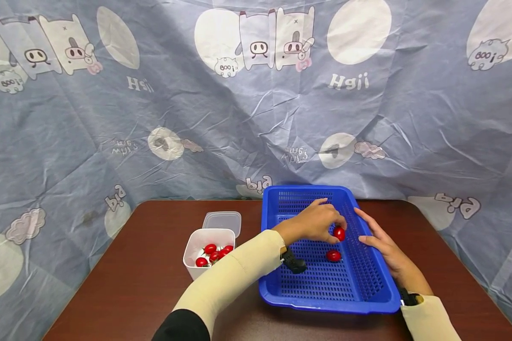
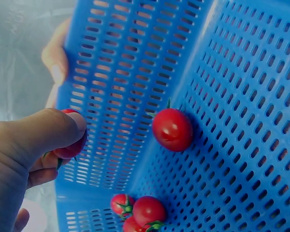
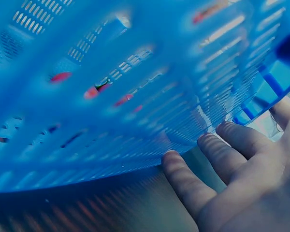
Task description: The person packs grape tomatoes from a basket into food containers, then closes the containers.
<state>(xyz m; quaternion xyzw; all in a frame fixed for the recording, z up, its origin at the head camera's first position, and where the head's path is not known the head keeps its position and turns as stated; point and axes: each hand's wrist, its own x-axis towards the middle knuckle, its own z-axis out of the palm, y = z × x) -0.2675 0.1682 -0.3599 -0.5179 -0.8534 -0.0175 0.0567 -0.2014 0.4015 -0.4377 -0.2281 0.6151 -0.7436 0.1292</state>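
My left hand (image 1: 317,222) is over the blue basket (image 1: 324,305), pinching a red cherry tomato (image 1: 339,233) between thumb and fingers near the right wall. The left wrist view shows green leaflets on that tomato (image 2: 70,147). Below it, another cherry tomato (image 1: 333,255) lies on the slotted basket floor. Three more tomatoes (image 2: 149,211) cluster in a corner in the left wrist view; my left hand hides them in the head view. My right hand (image 1: 386,246) holds the basket's right side, thumb over the rim and fingers (image 3: 222,157) along the outer wall.
Left of the basket stands a white plastic box (image 1: 189,253) with several cherry tomatoes (image 1: 214,256) inside, partly covered by my left forearm. A clear lid (image 1: 223,221) lies behind the box. All sit on a brown table (image 1: 141,279) against a patterned cloth backdrop (image 1: 222,156).
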